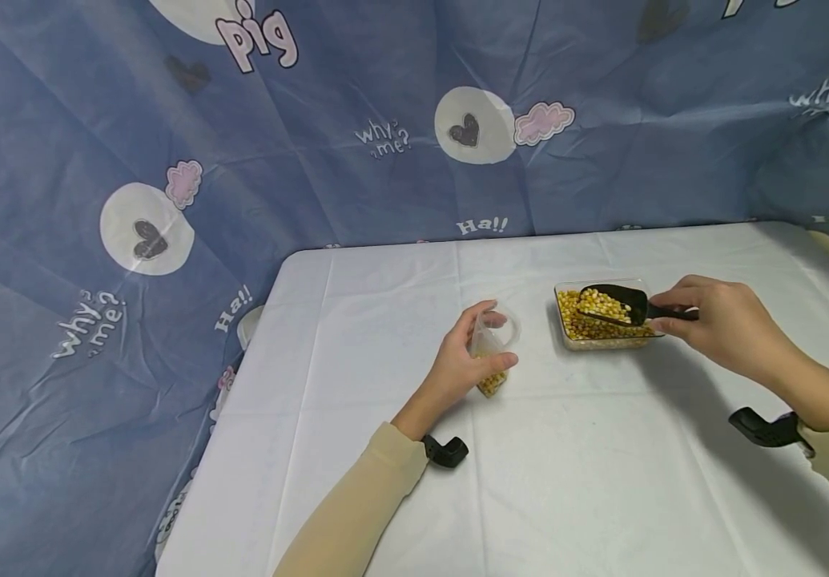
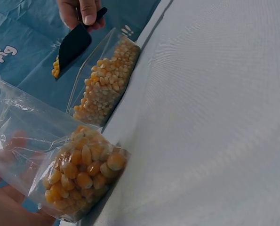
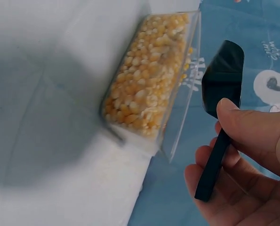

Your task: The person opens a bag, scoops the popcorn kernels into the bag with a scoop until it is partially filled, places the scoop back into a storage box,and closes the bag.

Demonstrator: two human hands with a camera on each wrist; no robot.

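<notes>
My left hand (image 1: 460, 358) grips an open clear plastic bag (image 1: 486, 343), thumb on the near side and fingers on the far side. Corn kernels (image 2: 83, 172) fill the bottom of the bag, which stands on the table in the left wrist view. By its handle, my right hand (image 1: 727, 320) holds a black scoop (image 3: 224, 80), thumb along the top. A heap of yellow kernels (image 1: 600, 304) lies in the scoop, above a clear rectangular container (image 1: 605, 345) of corn. In the left wrist view the scoop is raised clear of the container's rim.
A white cloth (image 1: 573, 473) covers the table. Behind it hangs a blue printed curtain (image 1: 356, 184), reaching down the left side too. Black wrist devices (image 1: 447, 452) sit on both forearms.
</notes>
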